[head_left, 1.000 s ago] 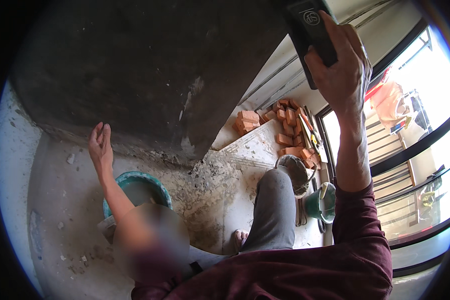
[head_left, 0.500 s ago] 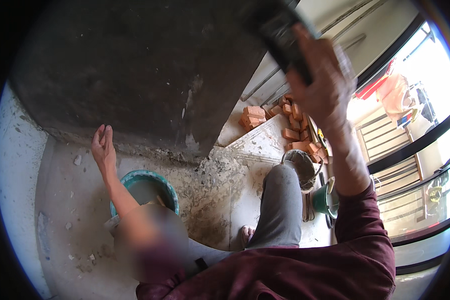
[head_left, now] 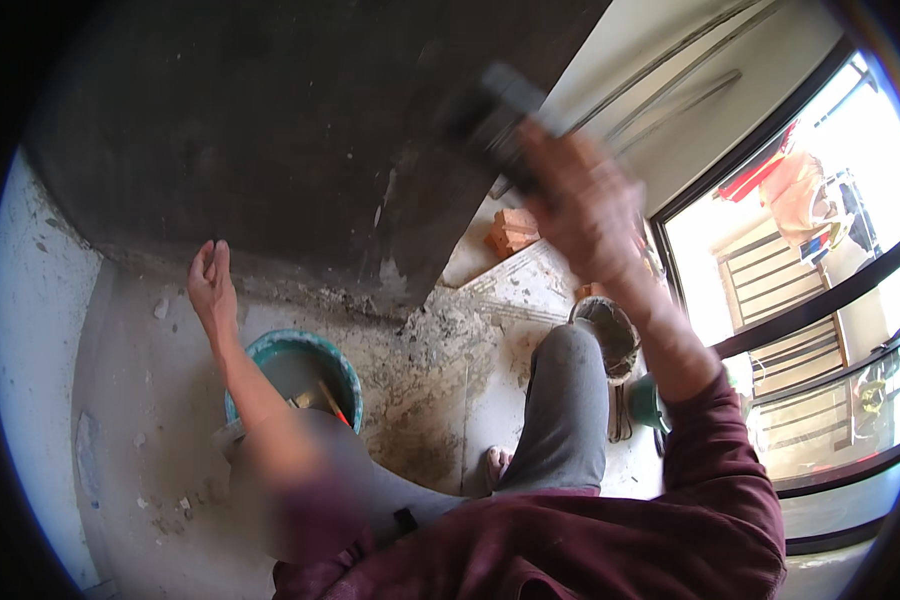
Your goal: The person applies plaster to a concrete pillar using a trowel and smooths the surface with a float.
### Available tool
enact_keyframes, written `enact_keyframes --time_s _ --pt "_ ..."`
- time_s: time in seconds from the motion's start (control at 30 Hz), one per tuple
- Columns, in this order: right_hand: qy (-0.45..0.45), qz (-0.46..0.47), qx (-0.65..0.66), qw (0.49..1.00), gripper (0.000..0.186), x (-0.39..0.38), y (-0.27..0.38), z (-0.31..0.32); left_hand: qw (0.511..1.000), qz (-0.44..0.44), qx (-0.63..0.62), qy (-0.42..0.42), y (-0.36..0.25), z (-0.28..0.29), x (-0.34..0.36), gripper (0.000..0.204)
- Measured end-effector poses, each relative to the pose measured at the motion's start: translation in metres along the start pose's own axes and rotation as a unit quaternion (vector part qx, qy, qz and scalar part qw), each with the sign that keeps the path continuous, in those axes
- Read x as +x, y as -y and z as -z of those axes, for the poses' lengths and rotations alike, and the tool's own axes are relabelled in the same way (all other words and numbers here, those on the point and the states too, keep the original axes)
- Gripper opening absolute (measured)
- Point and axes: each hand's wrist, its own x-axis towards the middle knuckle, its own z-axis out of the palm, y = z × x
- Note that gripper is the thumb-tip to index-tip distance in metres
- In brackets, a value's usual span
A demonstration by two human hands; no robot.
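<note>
A dark, freshly coated wall (head_left: 250,140) fills the upper left. My right hand (head_left: 592,205) is closed around a dark rectangular plastering float (head_left: 490,120), blurred by motion, near the wall's right-hand edge. Whether the float touches the wall I cannot tell. My left hand (head_left: 212,290) hangs by the foot of the wall with nothing in it, its fingers stretched and lying side by side. Below that hand stands a green bucket (head_left: 354,385) of greyish water, partly covered by my left forearm; a stick and an orange-handled tool (head_left: 332,400) lean in it.
A mortar-crusted bucket (head_left: 607,335) stands beyond my knee, with a smaller green bucket (head_left: 647,402) beside it. Orange bricks (head_left: 513,232) lie past the wall's corner. A glazed window or door (head_left: 790,370) lines the right side. Dried mortar (head_left: 440,335) roughens the floor.
My right hand and the float have moved left and down. The left hand has barely shifted. The orange-handled tool in the green bucket shows more clearly now.
</note>
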Motion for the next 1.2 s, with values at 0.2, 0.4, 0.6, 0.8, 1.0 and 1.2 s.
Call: enact_keyframes --time_s 0.2,0.4,0.6,0.8,1.0,1.2 --pt "-0.074 -0.05 -0.066 0.994 0.059 0.06 -0.036 0.042 1.0 0.008 0.024 0.015 -0.002 0.002 -0.003 0.055" --pt "0.152 0.096 0.073 0.981 0.046 -0.092 0.064 -0.107 1.0 0.008 -0.011 0.023 -0.004 -0.027 -0.013 0.056" --pt "0.018 -0.143 0.341 0.929 0.06 -0.105 0.052 -0.038 0.999 -0.011 0.046 -0.002 0.004 -0.001 -0.002 0.059" --pt "-0.238 -0.234 0.467 0.819 0.058 0.007 -0.075 0.012 0.998 -0.052 0.035 0.002 -0.001 -0.02 0.0 0.052" --pt "-0.232 -0.229 0.599 0.731 0.055 0.081 -0.085 0.008 0.995 -0.066 0.045 -0.054 -0.022 -0.028 -0.037 0.047" --pt "-0.173 -0.363 0.496 0.769 0.055 -0.049 -0.004 -0.101 0.997 -0.039 0.043 -0.047 -0.013 -0.025 -0.065 0.05"
